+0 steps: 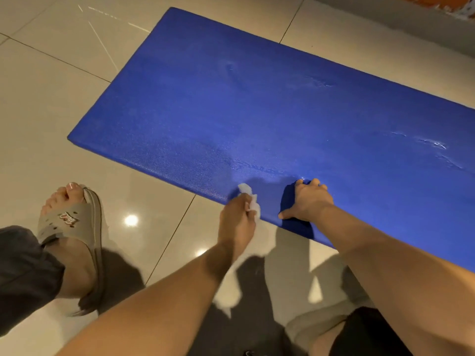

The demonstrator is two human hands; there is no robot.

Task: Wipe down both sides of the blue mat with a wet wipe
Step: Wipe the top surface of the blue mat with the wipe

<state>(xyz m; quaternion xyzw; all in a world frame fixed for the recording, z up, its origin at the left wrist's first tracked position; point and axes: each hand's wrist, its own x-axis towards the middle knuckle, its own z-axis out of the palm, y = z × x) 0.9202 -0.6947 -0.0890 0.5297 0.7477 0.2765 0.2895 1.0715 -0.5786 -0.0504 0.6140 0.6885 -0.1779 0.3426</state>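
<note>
The blue mat (257,111) lies flat on the tiled floor and runs from upper left to lower right. My left hand (237,218) grips a crumpled white wet wipe (250,199) at the mat's near edge. My right hand (307,200) rests on the mat just to the right, fingers spread over the top and thumb at the near edge. Damp streaks show on the mat's surface beyond my hands.
Glossy beige floor tiles (64,86) surround the mat. My left foot in a tan slide sandal (74,227) stands at the left. A second sandaled foot (321,327) is at the bottom, under my right arm. A wall base (411,19) runs along the top right.
</note>
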